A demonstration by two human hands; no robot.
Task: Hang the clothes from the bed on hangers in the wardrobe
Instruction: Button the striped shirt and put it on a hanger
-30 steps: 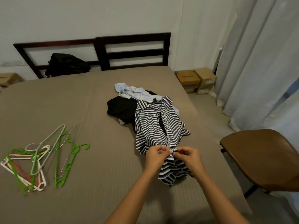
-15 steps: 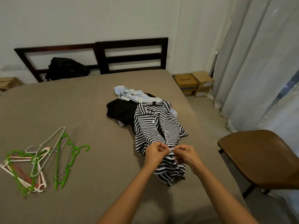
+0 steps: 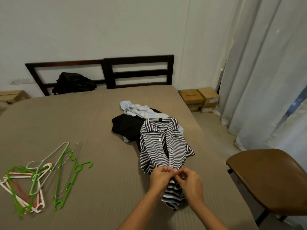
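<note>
A black-and-white striped shirt [image 3: 163, 146] lies lengthwise on the brown bed [image 3: 83, 123], collar toward the headboard. My left hand [image 3: 160, 177] and my right hand [image 3: 189, 180] meet over its front placket near the hem, each pinching the fabric at a button. Under and behind it lie a black garment [image 3: 127, 126] and a pale blue checked shirt [image 3: 141, 110]. A heap of green, white, pink and wire hangers [image 3: 41, 178] rests on the bed's left side. The wardrobe is out of view.
A brown chair [image 3: 269, 180] stands close to the bed's right edge. Cardboard boxes [image 3: 200, 99] sit on the floor by pale curtains [image 3: 265, 72]. A black bag [image 3: 73, 83] leans against the dark headboard [image 3: 137, 70]. Another box [image 3: 11, 96] is at far left.
The view has tilted upward, showing more wall. Both hands stay together on the striped shirt's placket, with small finger movements at the button.
</note>
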